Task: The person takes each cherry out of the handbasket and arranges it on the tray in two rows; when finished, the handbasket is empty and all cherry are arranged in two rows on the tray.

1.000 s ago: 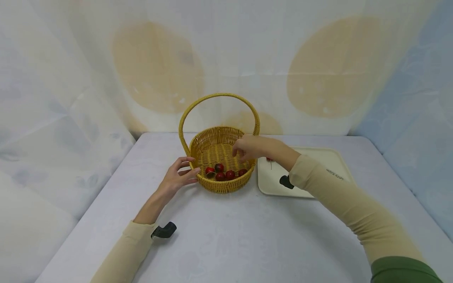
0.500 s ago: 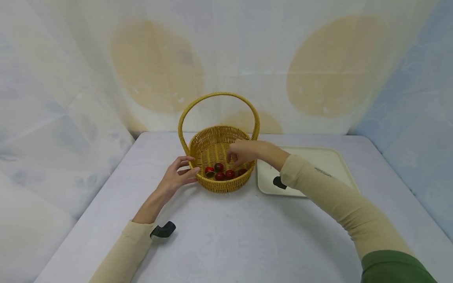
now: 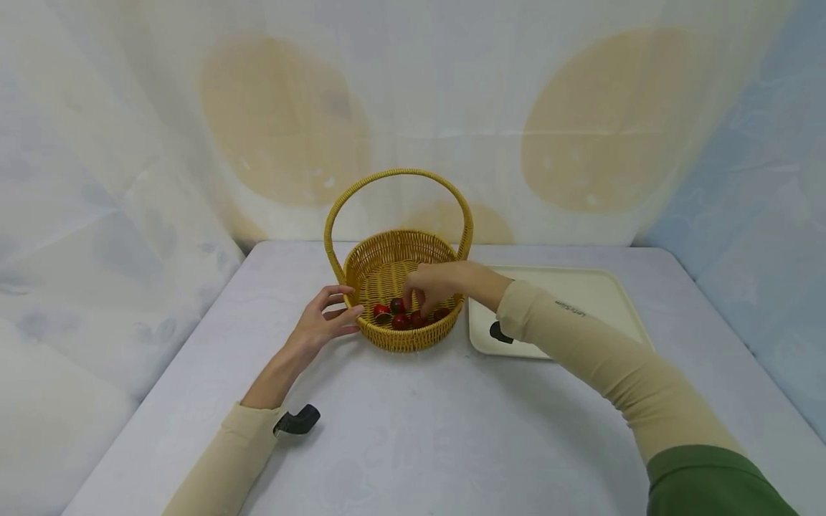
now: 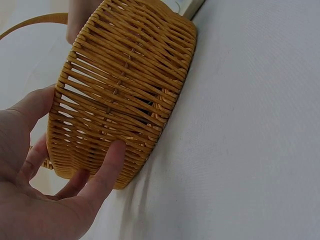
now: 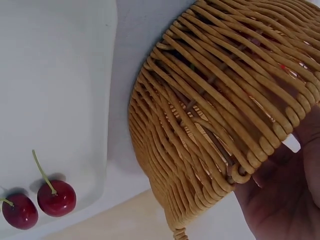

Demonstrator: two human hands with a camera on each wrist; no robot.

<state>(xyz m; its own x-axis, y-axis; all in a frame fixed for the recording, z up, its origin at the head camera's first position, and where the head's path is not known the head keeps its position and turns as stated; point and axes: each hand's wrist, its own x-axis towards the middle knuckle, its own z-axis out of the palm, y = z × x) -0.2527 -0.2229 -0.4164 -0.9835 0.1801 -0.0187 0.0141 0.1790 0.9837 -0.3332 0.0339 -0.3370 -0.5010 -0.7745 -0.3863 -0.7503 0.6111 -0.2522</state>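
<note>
A yellow wicker basket (image 3: 400, 340) with a tall handle stands on the table, several dark red cherries (image 3: 400, 322) lying on its near floor. My left hand (image 3: 320, 320) holds the basket's left side, fingertips at the rim and on the outer wall; the left wrist view shows these fingers (image 4: 107, 172) against the weave. From the right, my right hand (image 3: 439, 283) reaches over the rim, its bent fingertips down at a cherry (image 3: 416, 319). I cannot tell whether they pinch it. In the right wrist view the basket wall hides those fingertips.
A cream tray (image 3: 606, 301) lies right of the basket, partly under my right forearm. Two stemmed cherries, one of them this cherry (image 5: 57, 198), rest on it in the right wrist view. A patterned curtain (image 3: 445, 93) stands behind the table.
My right hand has moved left and down inside the basket, from above its right part to the cherries. The left hand has stayed at the rim.
</note>
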